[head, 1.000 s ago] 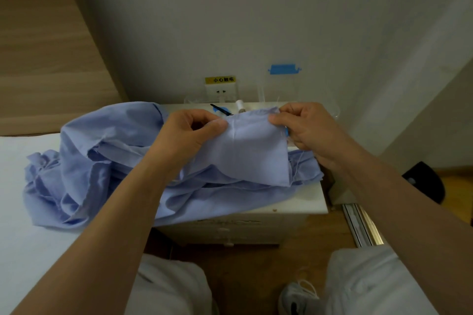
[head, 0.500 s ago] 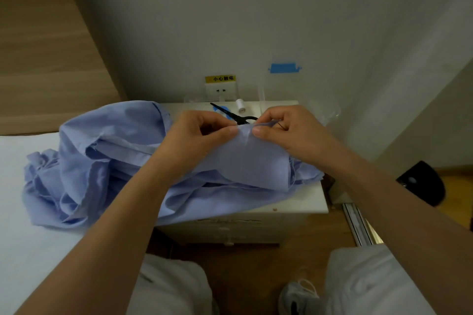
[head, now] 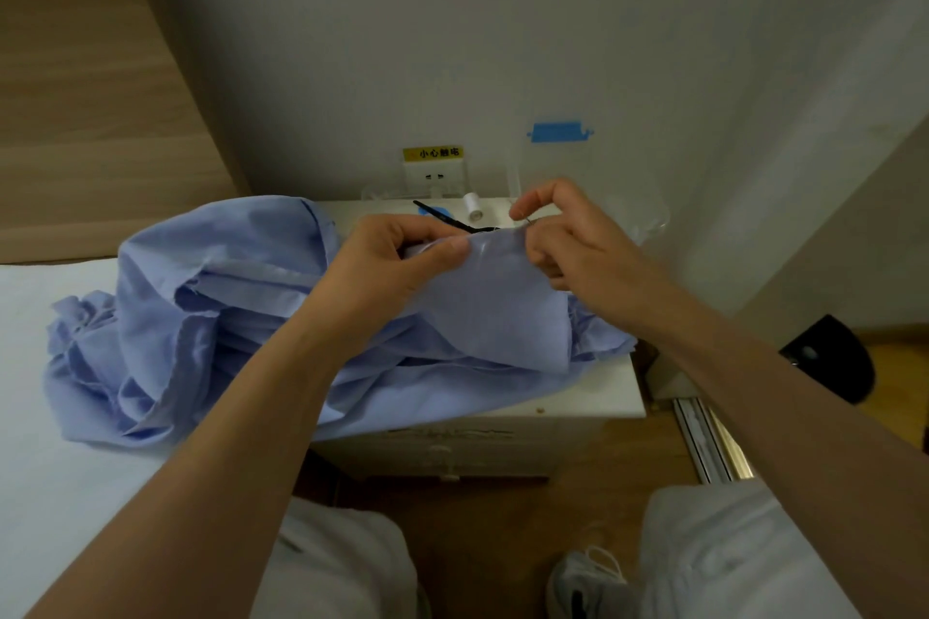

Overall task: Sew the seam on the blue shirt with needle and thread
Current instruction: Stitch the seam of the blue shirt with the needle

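Here, the blue shirt point(head: 211, 317) is lying crumpled across the left part of the small white surface point(head: 603, 390) and spilling over its left edge onto the bed point(head: 60, 493). One flat fold of it is being held up above the middle of the surface, between the two hands. The left hand point(head: 392, 261) is gripping the fold's upper edge, its thumb pressing the cloth against the curled fingers point(head: 417, 230). The right hand point(head: 573, 246) is sitting just beside it, at the fold's upper right corner. Its thumb and forefinger are pinching the needle point(head: 527, 220), which is poking up just above the cloth edge, while its other fingers are curling behind the fabric. Behind the hands, near the back edge of the surface, black scissors point(head: 437, 216) are lying partly hidden by the shirt. A white spool point(head: 472, 206) is standing just to their right. A wall socket point(head: 433, 176) is showing above that back edge, with a yellow label point(head: 433, 153) sitting directly over it.
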Motion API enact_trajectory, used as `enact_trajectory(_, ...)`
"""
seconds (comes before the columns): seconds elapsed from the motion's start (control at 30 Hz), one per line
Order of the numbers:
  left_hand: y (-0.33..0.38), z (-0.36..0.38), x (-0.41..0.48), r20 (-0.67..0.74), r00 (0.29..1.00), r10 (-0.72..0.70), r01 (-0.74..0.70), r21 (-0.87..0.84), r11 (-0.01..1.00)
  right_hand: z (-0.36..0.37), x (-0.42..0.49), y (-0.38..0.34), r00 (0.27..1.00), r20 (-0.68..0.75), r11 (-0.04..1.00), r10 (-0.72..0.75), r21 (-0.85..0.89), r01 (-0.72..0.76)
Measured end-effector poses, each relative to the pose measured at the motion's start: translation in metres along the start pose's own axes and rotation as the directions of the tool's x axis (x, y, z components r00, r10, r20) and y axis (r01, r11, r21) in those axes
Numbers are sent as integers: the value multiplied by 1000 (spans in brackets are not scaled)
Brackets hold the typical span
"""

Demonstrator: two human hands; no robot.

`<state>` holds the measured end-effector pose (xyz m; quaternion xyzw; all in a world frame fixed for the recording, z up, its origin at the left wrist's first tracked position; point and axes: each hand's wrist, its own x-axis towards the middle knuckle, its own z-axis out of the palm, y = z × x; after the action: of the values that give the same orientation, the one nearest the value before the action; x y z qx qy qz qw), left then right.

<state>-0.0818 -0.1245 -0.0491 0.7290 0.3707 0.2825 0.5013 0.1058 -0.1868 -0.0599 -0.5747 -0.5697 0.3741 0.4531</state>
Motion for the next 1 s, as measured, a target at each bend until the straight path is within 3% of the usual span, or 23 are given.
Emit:
enact_trajectory(0.13, 2, 0, -1, 3, 1000, -29, 29, -67, 997, -2, -5, 2, 993, 70, 993, -97, -66, 102)
enact_trajectory(0.4, 0, 0, 2, 6, 998, -62, 62, -94, 994, -3, -8, 1, 978, -22, 965, -206, -171, 199)
enact_trajectory(0.73, 1, 1, 2, 13, 998, -69, 70, -110, 991, -4, -8, -1, 979, 0, 964, -203, -176, 200)
enact_trajectory(1.0, -2, 1, 1, -7, 1000, 11, -10, 33, 999, -4, -8, -2, 989, 36, 964, -147, -220, 151)
